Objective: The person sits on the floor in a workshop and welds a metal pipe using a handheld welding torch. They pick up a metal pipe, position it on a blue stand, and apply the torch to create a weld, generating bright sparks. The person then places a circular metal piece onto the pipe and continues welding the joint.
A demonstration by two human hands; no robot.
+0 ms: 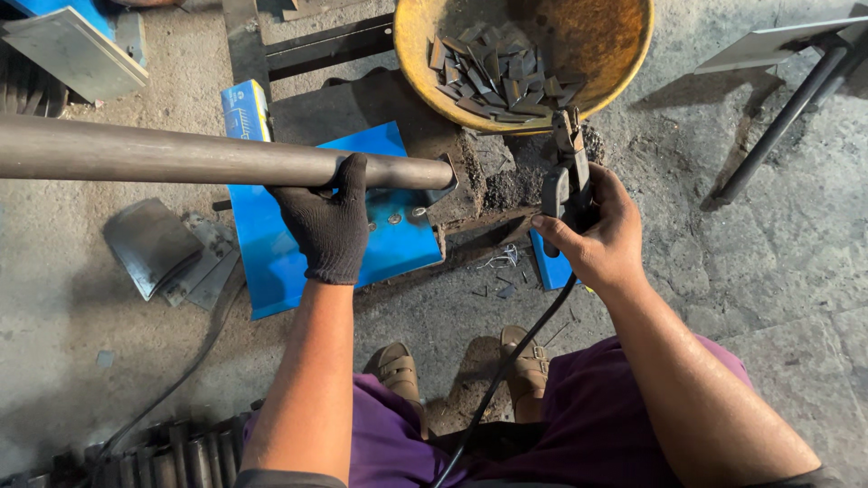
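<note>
The gloved left hand [331,226] clasps the long steel pipe [208,155], seemingly heavy and rigid, near its end above the blue plate [280,262], while the bare right hand [597,230] grips the welding electrode holder [568,176].

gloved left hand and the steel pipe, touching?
Touching. The head view shows the gloved left hand resting on the steel pipe, fingers draped over its top, no gap visible.

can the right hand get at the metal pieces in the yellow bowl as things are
Probably not freely: the right hand is closed round a welding electrode holder, so its grip is taken. The metal pieces lie uncovered in the yellow bowl just beyond the holder's tip.
</note>
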